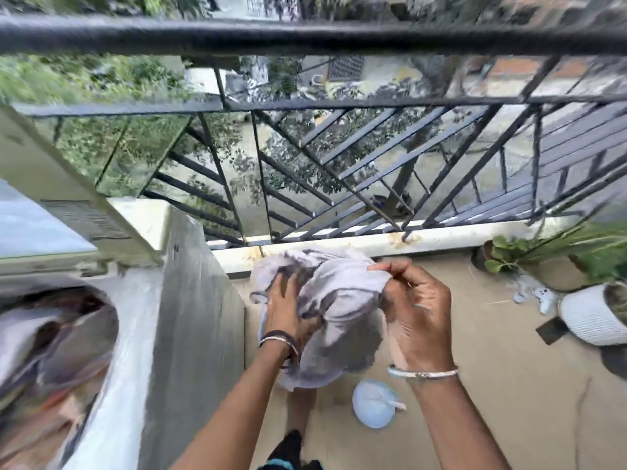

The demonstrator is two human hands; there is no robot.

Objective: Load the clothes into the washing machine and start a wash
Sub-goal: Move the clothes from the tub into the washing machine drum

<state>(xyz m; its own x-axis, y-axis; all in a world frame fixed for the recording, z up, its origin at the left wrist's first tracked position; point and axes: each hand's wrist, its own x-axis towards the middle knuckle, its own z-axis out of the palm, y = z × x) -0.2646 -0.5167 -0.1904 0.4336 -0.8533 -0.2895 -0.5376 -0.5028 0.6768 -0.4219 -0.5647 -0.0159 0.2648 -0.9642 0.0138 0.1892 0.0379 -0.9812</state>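
Observation:
A pale lilac-grey garment (339, 300) is bunched up in the air between both my hands, over the balcony floor. My left hand (288, 307) grips its left side with fingers dug into the folds. The garment's upper right edge is pinched by my right hand (414, 307). To the left stands a white top-loading washing machine (135, 334) with its lid (51, 184) raised. Its round opening holds several blurred clothes (51, 351). The machine's controls are not visible.
A black metal railing (305, 35) runs across ahead, above a white kerb (441, 237). Potted plants (549, 256) and a white ribbed pot (590, 320) stand at the right. A pale blue tub with a scoop (373, 407) sits on the tan floor below my hands.

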